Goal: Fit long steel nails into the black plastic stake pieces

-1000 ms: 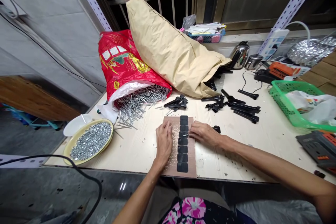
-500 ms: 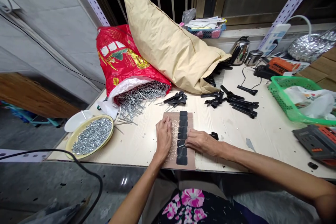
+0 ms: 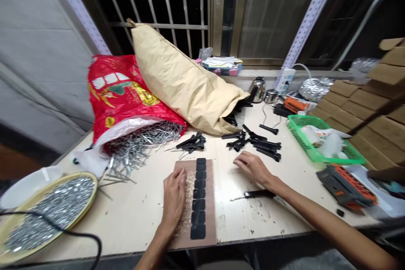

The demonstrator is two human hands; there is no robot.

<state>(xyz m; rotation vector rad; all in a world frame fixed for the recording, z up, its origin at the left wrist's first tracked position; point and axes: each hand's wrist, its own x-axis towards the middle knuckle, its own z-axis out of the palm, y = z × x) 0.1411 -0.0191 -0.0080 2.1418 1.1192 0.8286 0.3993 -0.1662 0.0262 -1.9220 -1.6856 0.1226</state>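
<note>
My left hand (image 3: 174, 192) lies over the left part of a brown board (image 3: 209, 219), its fingers extended forward. A column of black rounded pads (image 3: 199, 204) runs along the board, with pale flecks scattered beside it. To the right, my right hand (image 3: 253, 168) hovers above the table, fingers curled together; anything between them is hidden. Under its wrist lies a black-handled piece with a thin metal shaft (image 3: 257, 194), pointing left. Just beyond that hand is a pile of slim black plastic pieces (image 3: 264, 145). More black pieces with thin nails (image 3: 193, 141) lie behind the board.
A red bag (image 3: 126, 93) spills long nails (image 3: 139, 139) onto the table. Beside it leans a beige paper sack (image 3: 190, 88). A yellow bowl (image 3: 91, 196) of small metal parts stands left. On the right are a green basket (image 3: 354, 158), an orange-and-black device (image 3: 346, 187) and cardboard boxes (image 3: 344, 114).
My right hand has left the pads and moved right and farther back. The black-handled piece, earlier partly under that hand, now lies on the table. The view has shifted.
</note>
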